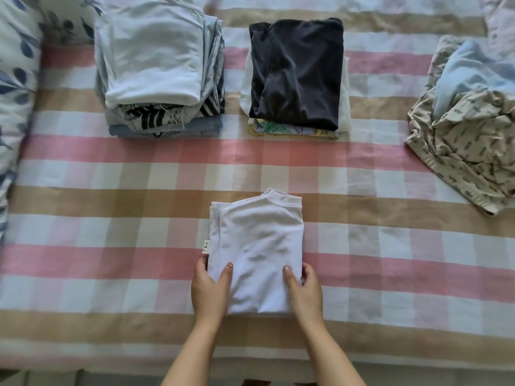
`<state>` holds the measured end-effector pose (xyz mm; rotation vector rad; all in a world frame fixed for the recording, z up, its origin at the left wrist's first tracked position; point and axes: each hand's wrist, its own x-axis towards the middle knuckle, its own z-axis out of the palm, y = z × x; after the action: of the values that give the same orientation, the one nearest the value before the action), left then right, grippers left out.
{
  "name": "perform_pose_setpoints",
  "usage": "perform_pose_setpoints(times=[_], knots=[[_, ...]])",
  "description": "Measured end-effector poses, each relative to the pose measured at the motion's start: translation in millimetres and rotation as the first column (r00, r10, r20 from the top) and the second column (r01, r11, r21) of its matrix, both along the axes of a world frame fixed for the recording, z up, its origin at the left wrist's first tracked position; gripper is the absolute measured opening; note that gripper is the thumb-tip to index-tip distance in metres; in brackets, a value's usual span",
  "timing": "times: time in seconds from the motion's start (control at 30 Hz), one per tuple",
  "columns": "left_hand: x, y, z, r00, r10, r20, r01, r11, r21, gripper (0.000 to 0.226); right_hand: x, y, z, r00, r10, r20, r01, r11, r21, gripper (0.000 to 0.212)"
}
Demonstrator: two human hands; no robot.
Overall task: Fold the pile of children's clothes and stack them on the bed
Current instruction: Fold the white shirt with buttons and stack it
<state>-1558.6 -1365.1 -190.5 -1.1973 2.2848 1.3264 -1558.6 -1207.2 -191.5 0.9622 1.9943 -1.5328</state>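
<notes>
A folded white top (257, 243) lies on the checked bed sheet (111, 196) near the front edge, collar pointing away from me. My left hand (209, 291) grips its near left corner, thumb on top. My right hand (302, 291) grips the near right corner the same way. Farther back stand two folded stacks: a tall one topped by a pale grey-white garment (156, 51) on the left, and one topped by a black garment (298, 71) in the middle.
A loose heap of unfolded clothes, beige printed fabric (462, 151) with a light blue piece (473, 71) on top, lies at the right. A leaf-patterned pillow (14, 79) lies along the left edge. The bed's front edge runs below my forearms.
</notes>
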Motion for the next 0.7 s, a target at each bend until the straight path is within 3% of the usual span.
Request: perform_pose_setpoints(times=[0.07, 0.13, 0.27, 0.4, 0.47, 0.7], knots=[[-8.3, -6.2, 4.6, 0.999, -0.028, 0.024, 0.025, 0.990, 0.139, 0.017, -4.7, 3.0, 3.3, 1.000, 0.015, -0.016, -0.016, 1.000, -0.015, 0.010], [-13.6, -9.7, 13.6, 0.998, -0.048, 0.037, 0.037, 0.968, 0.249, 0.011, -6.5, 6.6, 13.0, 0.999, 0.025, -0.040, -0.026, 0.999, -0.018, 0.008], [-15.2, -4.9, 46.0, 0.999, -0.030, -0.034, 0.037, 0.964, 0.263, 0.012, -10.6, 18.0, 44.3, 0.995, 0.011, -0.095, -0.014, 0.999, -0.031, 0.008], [-36.5, 9.0, 90.2, 0.991, 0.019, -0.134, 0.035, 0.921, 0.387, 0.016, -34.7, 34.6, 84.6, 0.987, -0.021, -0.158, 0.007, 0.996, -0.090, 0.005], [-64.7, 16.7, 108.4, 0.984, 0.023, -0.176, 0.056, 0.900, 0.432, 0.024, -61.9, 45.5, 103.2, 0.975, -0.039, -0.220, 0.018, 0.995, -0.094, 0.006], [-209.9, 36.8, 138.5, 0.936, 0.005, -0.353, 0.159, 0.887, 0.433, 0.016, -203.9, 69.3, 143.5, 0.882, 0.013, -0.472, -0.027, 0.999, -0.024, 0.010]])
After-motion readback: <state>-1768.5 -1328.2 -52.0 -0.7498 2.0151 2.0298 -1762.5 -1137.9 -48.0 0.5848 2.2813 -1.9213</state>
